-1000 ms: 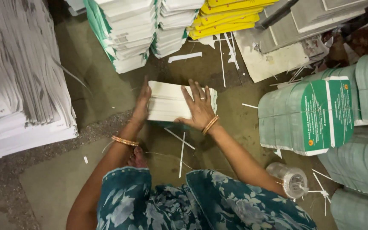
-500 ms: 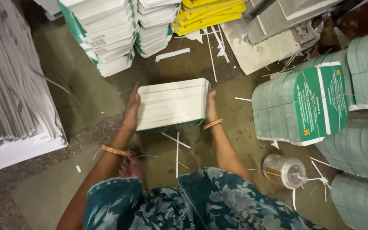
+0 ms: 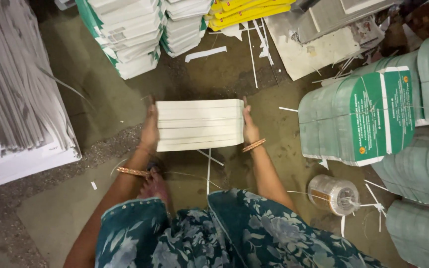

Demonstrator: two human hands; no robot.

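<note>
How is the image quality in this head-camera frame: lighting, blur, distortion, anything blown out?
Head view: dim, even light with soft shadows; the white stack of booklets between the left hand and right hand is bright but keeps its layer lines; the paper pile at the left edge shows streaky smear; wide-angle bending curves the green bundles at the right; the floor is dark and murky.

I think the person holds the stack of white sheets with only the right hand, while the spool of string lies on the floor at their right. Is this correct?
Not quite. In the head view both hands hold the stack of white sheets: the left hand presses one end and the right hand the other. The spool of string does lie on the floor at their right.
</note>
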